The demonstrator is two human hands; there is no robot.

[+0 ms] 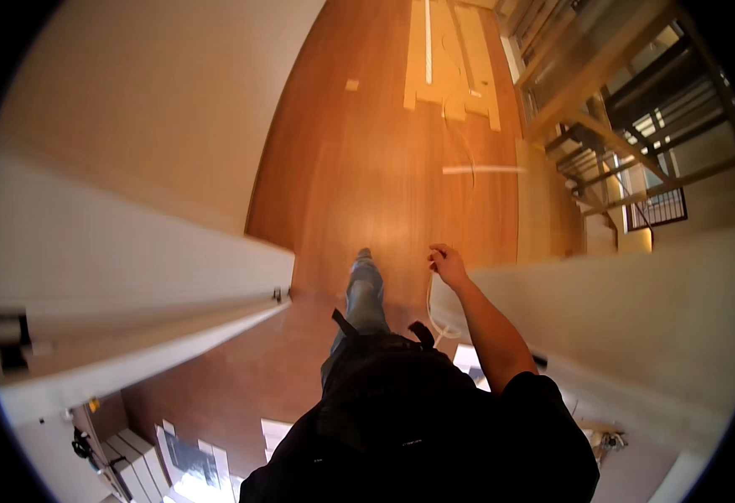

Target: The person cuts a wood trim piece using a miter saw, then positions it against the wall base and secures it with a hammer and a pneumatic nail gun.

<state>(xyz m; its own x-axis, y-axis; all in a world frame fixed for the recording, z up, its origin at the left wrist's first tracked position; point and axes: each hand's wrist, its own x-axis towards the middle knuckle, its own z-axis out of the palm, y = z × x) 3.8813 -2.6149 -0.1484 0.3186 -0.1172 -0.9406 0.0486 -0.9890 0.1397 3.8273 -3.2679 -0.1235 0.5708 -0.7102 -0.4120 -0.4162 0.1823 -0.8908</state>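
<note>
Here, a pale cord (443, 330) curves bodyward of the right fingers (437, 249).

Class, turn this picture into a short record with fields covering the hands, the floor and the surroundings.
Left hand: not in view
Right hand: right hand held out ahead, fingers loosely curled; grip unclear
Near right hand: pale cord; contact cannot be told
Legs: one blue trouser leg visible
Floor: brown wooden floor
On floor: cardboard; crosswise white strip
Far right: wooden frame
</note>
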